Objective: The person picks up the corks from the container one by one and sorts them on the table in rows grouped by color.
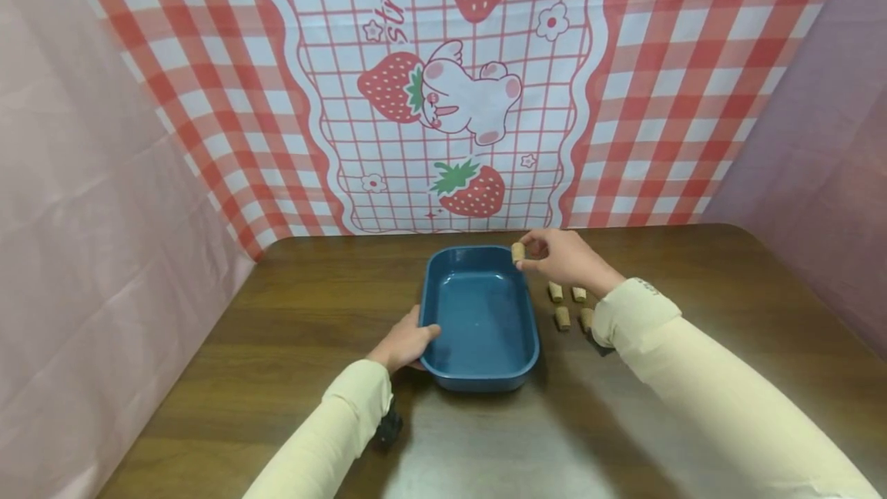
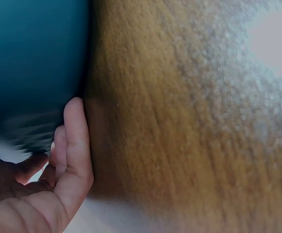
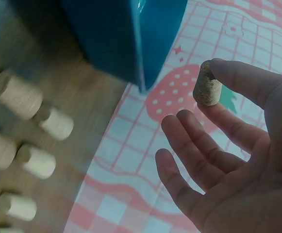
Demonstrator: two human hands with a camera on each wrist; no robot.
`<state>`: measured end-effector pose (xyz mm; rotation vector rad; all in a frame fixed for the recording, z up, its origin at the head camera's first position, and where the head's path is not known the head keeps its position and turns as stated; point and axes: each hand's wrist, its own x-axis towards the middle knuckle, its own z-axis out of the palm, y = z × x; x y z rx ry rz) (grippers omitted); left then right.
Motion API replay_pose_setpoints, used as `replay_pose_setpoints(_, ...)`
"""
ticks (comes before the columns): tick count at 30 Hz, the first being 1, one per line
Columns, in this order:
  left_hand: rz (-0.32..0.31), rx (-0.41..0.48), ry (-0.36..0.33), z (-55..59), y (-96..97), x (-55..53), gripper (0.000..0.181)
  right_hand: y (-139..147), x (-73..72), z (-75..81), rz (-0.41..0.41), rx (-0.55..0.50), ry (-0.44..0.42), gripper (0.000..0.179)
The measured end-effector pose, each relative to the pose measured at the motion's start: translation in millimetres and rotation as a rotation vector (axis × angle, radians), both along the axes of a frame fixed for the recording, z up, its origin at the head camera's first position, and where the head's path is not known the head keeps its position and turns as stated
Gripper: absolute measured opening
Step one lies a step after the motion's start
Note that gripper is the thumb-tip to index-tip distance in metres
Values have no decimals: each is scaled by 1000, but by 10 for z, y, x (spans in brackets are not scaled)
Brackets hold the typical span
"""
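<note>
Between the thumb and index finger of my right hand (image 1: 564,256) a small cork stopper (image 1: 518,253) is pinched, near the far right corner of a deep blue rectangular dish (image 1: 478,381). In the right wrist view the cork (image 3: 208,87) shows a speckled tan surface, and the other fingers spread away from it. My left hand (image 1: 405,341) grips the dish's near left side, thumb over the rim and the fingers outside. The left wrist view shows those fingers (image 2: 76,136) along the outer wall, low by the tabletop. The dish's inside shows no contents.
Several more corks (image 1: 562,319) stand on the brown wooden table (image 1: 312,306), right of the dish and partly under my right forearm. A red-and-white strawberry-print cloth (image 1: 478,160) hangs behind the far edge. Pink cloth (image 1: 125,214) hangs at the left.
</note>
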<state>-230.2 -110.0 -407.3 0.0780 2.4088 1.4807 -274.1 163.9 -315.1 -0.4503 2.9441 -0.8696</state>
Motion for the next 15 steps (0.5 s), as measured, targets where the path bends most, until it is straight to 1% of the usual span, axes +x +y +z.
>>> replay_pose_setpoints(5,1,4,-2,-17,-11,-9,55,252,93,-30,14,12,29,45)
replay_pose_setpoints(9,4,8,-5,-24,-13,-10,54,465,174,-81,22,14,34,46)
replay_pose_setpoints(15,2,8,-13,-21,4,-26,54,774,269,-191,-12,25,47,45)
